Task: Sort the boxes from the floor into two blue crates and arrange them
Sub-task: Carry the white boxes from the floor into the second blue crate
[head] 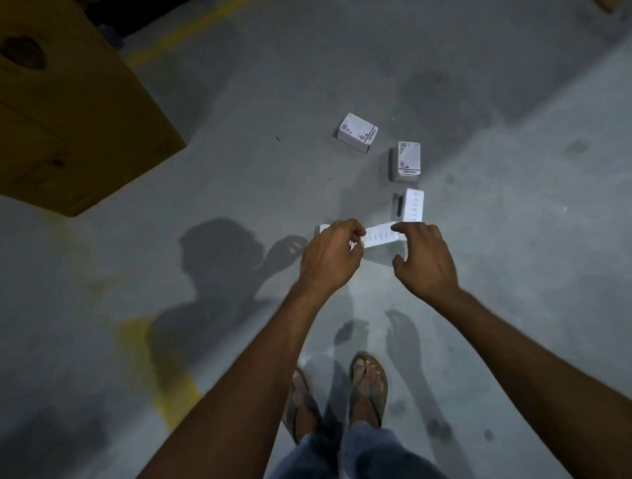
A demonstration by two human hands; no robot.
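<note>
Several small white boxes lie on the grey concrete floor. One labelled box (357, 132) is farthest out, a second (407, 160) sits to its right, and a third (413, 205) stands just beyond my right hand. A fourth white box (381, 236) lies between my hands. My left hand (330, 256) is curled over another white box (323, 228), of which only a corner shows past the knuckles. My right hand (424, 260) hovers with fingers spread at the right end of the fourth box. No blue crate is in view.
A large brown cardboard carton (68, 112) stands at the upper left. Worn yellow floor markings (160, 369) run along the left. My feet in sandals (367, 386) are directly below my hands. Another brown carton corner (612, 4) shows at the top right.
</note>
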